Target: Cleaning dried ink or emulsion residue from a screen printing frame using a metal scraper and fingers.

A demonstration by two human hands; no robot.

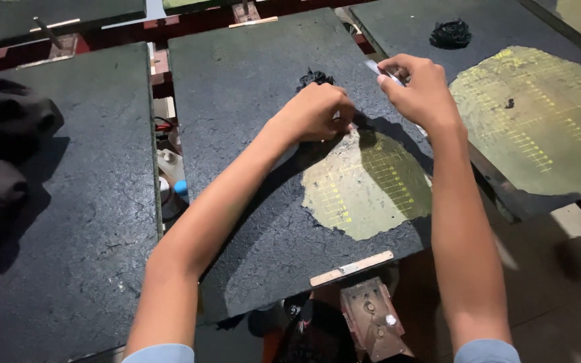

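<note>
Fingers (pixel 336 111) of my left hand (pixel 314 113) are curled shut and pressed down on the middle board (pixel 250 87), at the top edge of its yellowish patch (pixel 364 185); what they pinch I cannot tell. My right hand (pixel 421 91) is closed too, thumb and forefinger nipping a thin pale strip (pixel 374 67) just above the board. Both hands sit near each other, not touching. A black scrap (pixel 314 77) lies just beyond my left knuckles. I see a 2nd patch (pixel 539 121) on the board to the right, and another black clump (pixel 450 33) past it. A wooden strip (pixel 351 268) edges the near side of the middle board.
</note>
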